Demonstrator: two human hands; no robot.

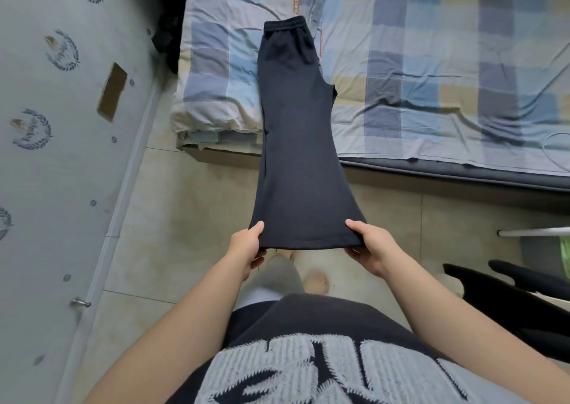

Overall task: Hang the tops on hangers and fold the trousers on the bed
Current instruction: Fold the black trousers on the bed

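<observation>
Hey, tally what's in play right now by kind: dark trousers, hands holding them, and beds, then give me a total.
Dark trousers: 1
Hands gripping the trouser hem: 2 (left hand, right hand)
Bed: 1
Total: 4

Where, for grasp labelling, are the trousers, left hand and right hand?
trousers (pixel 294 120): head view, mid fabric.
left hand (pixel 245 246): head view, back of hand.
right hand (pixel 372 246): head view, back of hand.
</observation>
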